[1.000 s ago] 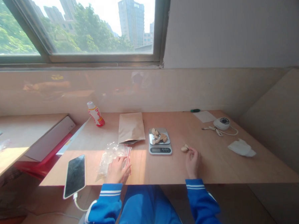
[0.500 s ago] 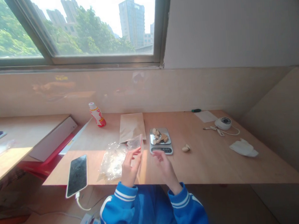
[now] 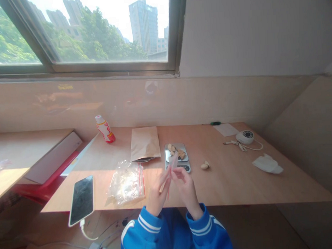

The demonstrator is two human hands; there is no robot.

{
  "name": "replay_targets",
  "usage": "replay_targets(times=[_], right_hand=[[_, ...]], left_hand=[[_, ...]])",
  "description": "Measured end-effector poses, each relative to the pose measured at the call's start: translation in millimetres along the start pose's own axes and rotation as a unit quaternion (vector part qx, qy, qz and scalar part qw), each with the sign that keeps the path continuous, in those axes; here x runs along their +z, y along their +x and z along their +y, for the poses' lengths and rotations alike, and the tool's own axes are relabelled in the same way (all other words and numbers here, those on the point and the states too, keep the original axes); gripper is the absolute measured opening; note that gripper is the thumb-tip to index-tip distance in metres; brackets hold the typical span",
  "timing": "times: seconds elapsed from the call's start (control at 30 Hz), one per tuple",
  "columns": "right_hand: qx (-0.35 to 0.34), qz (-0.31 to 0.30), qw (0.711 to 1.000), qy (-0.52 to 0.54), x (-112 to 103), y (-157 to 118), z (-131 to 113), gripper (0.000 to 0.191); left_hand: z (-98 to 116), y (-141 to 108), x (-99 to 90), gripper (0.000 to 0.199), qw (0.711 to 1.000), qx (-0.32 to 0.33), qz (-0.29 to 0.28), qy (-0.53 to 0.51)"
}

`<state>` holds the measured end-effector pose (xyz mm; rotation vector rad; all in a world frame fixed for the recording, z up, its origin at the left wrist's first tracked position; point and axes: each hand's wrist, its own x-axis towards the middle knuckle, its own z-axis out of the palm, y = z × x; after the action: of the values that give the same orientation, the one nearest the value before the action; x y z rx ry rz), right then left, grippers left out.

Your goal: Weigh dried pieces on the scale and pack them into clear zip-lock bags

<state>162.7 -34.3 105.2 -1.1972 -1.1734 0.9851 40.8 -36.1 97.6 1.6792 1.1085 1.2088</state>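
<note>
My left hand (image 3: pixel 156 195) and my right hand (image 3: pixel 186 190) both pinch a small clear zip bag (image 3: pixel 170 173) with a red seal, held upright just in front of the digital kitchen scale (image 3: pixel 176 157). The bag's film is thin and hard to make out. Pale broken pieces of shell (image 3: pixel 175 150) lie on the scale's steel plate, partly hidden behind the bag. One pale nut-like piece (image 3: pixel 204 166) sits on the wooden table (image 3: pixel 236 184) to the right of my right hand. A larger clear zip bag (image 3: pixel 126 183) lies to the left of my left hand.
A kraft paper envelope (image 3: pixel 144 143) and a drink bottle (image 3: pixel 105 129) stand behind the bags. A smartphone (image 3: pixel 81 200) on a cable lies at the table's front left. A white corded device (image 3: pixel 245 137), a paper sheet (image 3: pixel 226 130) and a crumpled tissue (image 3: pixel 267 164) lie to the right.
My right hand has left the table and the nut-like piece. Both hands have come together, and the small zip bag has risen between them, now held upright in front of the scale.
</note>
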Motion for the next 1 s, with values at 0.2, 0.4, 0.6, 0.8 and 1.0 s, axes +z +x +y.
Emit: replay_targets(times=[0.2, 0.4, 0.6, 0.8, 1.0], right_hand=[[0.002, 0.027, 0.998, -0.049, -3.1, 5.0, 0.4, 0.023], [0.039, 0.041, 0.998, -0.016, -12.8, 11.4, 11.9, 0.031], [0.038, 0.075, 0.996, 0.004, -37.0, 20.8, 16.9, 0.033], [-0.024, 0.014, 0.998, -0.063, -51.5, 50.9, 27.8, 0.034], [-0.154, 0.039, 0.934, -0.32, -54.7, 100.1, 74.2, 0.036]], left_hand=[[-6.5, 2.4, 0.5, 0.034, 0.997, -0.006, 0.07, 0.025], [-2.0, 11.8, 1.1, 0.035, 0.983, -0.084, 0.157, -0.045], [-2.0, 15.5, -12.7, 0.039, 0.949, -0.128, 0.277, -0.076], [-5.7, 14.2, -20.7, 0.038, 0.957, -0.101, 0.27, -0.025], [-9.1, 14.3, -22.0, 0.03, 0.956, -0.068, 0.272, 0.086]])
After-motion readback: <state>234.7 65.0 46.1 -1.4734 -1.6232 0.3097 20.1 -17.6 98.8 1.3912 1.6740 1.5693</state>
